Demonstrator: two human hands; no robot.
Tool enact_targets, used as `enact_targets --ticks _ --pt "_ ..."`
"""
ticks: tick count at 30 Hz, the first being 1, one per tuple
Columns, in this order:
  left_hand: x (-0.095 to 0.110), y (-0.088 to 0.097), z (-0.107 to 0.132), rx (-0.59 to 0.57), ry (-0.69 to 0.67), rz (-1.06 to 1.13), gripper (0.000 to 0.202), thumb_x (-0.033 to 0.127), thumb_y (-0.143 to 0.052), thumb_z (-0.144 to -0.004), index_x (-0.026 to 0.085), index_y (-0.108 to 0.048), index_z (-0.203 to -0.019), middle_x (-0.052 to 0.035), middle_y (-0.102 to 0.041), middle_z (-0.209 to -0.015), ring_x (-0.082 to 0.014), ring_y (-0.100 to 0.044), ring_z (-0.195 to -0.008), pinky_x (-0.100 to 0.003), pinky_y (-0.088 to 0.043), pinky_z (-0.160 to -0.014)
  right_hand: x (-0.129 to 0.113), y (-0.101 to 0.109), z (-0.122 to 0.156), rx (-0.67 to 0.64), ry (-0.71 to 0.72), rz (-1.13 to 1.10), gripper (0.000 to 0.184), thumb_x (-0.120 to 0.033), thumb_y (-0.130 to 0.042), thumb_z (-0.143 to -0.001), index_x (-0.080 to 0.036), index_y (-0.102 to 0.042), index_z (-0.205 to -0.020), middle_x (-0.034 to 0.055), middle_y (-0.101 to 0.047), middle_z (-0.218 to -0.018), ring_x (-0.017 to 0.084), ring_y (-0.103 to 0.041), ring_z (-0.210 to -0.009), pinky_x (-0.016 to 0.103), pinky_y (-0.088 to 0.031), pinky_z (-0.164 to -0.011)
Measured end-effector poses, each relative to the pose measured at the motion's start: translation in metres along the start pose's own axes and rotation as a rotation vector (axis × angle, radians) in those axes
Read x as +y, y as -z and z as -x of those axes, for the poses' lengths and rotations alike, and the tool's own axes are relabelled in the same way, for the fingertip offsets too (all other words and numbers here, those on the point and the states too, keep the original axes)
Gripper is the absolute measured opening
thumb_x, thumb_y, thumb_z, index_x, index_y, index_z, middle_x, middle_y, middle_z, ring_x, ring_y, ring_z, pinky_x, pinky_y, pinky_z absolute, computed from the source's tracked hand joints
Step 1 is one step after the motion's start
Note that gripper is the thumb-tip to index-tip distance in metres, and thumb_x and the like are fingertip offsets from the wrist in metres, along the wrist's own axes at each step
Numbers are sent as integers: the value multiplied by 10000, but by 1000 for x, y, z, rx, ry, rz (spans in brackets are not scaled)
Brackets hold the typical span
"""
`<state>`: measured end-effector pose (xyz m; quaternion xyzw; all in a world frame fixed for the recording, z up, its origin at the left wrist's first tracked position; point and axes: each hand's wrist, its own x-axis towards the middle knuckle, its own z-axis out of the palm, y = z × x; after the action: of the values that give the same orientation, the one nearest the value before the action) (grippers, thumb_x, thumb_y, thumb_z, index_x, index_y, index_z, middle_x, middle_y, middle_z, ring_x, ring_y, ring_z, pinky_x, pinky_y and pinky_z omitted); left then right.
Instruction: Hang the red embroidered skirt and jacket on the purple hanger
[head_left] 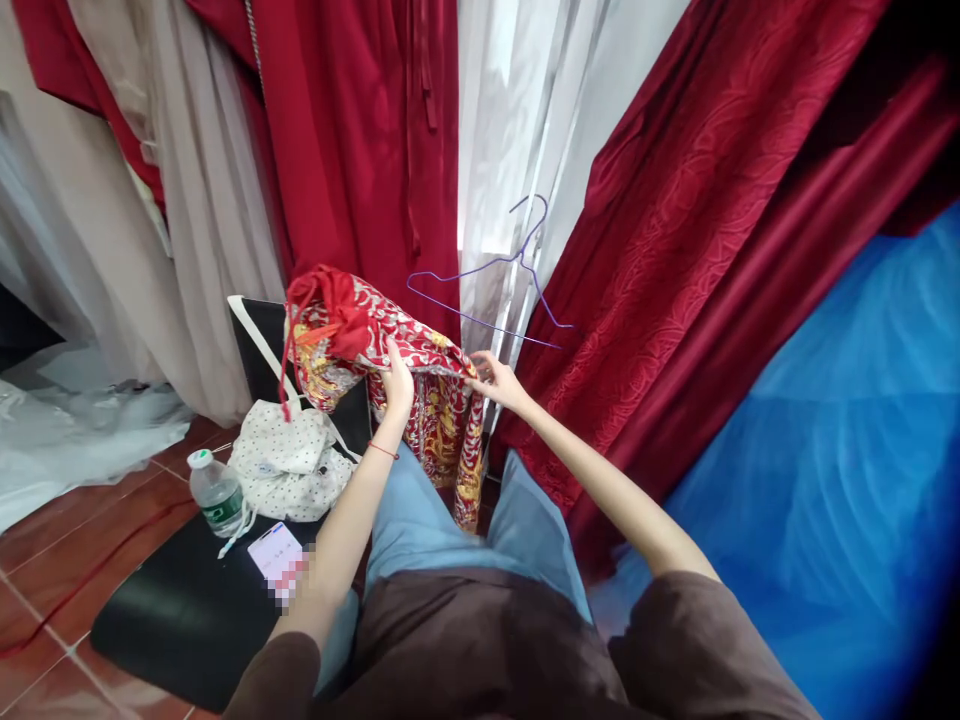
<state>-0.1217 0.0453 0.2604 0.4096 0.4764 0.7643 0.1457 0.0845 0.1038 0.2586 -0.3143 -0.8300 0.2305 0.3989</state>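
A red garment with gold and white embroidery (360,340) lies bunched over the back of a black chair (259,345) and hangs down in front of my knees. My left hand (397,380) is closed on its upper edge, a red string round the wrist. My right hand (495,380) pinches the same edge a little to the right. A thin purple wire hanger (495,290) hangs just above and behind my right hand, apart from it.
A white dotted bag (289,460), a plastic water bottle (217,495) and a phone (279,560) rest on a black seat (172,610) at left. Dark red, beige and white fabrics hang all around. A blue sheet (847,460) fills the right. Tiled floor at lower left.
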Motion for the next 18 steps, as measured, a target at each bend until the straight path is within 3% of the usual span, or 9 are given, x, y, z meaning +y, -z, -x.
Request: enact_targets --ticks 3,5,7,10,13,15,17,18 --pt "-17 -33 50 -85 18 -19 440 500 -396 -977 152 -646 -1077 -135 -722 -1086 -235 -662 -1141 -357 -478 -1070 -13 6 33 -4 95 -128 938 -590 -758 -714 -229 -307 -1453 167 -601 -1302 257 -671 -1033 426 -525 -906" --pt "-34 -57 98 -310 24 -47 350 419 -414 -971 164 -650 -1011 -136 -731 -1046 -241 -689 -1052 -377 -531 -998 -22 10 52 49 114 -125 1029 -581 -798 -683 -223 -257 -1482 183 -569 -1354 281 -628 -1160 443 -491 -992" --pt "-52 -79 145 -482 26 -109 311 275 -366 -969 174 -644 -1065 -147 -723 -1082 -253 -676 -1090 -414 -536 -995 -22 14 71 124 45 -74 938 -550 -812 -681 -187 -363 -1421 162 -622 -1271 280 -634 -1123 426 -494 -985" --pt "-68 -98 194 -597 20 -172 342 184 -347 -947 170 -633 -1134 -201 -693 -1153 -279 -643 -1166 -444 -515 -1023 -8 28 103 149 -60 -28 511 -483 -737 -768 -160 -592 -1137 88 -696 -1043 235 -653 -920 376 -520 -882" --pt "-67 -97 202 -757 -105 -190 269 298 -570 -880 174 -653 -1104 -188 -680 -1188 -311 -621 -1191 -476 -485 -1055 9 49 132 91 -59 -51 255 -396 -632 -847 -169 -645 -961 40 -696 -910 197 -627 -806 340 -519 -805" --pt "-60 -88 186 -874 -277 -241 256 419 -633 -841 179 -685 -914 -145 -717 -1046 -311 -659 -1082 -496 -491 -1021 15 63 144 101 -45 -75 217 -362 -595 -872 -168 -642 -958 39 -689 -912 192 -619 -810 336 -513 -810" --pt "-51 -78 159 -816 -345 -251 401 465 -493 -922 197 -631 -658 -102 -708 -789 -259 -689 -874 -455 -516 -937 14 71 151 89 -28 -77 185 -341 -582 -881 -166 -623 -923 36 -669 -886 184 -602 -792 326 -504 -796" --pt "-47 -75 142 -694 -313 -227 477 452 -395 -969 204 -618 -629 -91 -705 -761 -231 -687 -837 -423 -516 -921 11 72 153 60 -15 -70 166 -330 -574 -885 -168 -608 -893 31 -653 -856 177 -587 -767 317 -498 -777"
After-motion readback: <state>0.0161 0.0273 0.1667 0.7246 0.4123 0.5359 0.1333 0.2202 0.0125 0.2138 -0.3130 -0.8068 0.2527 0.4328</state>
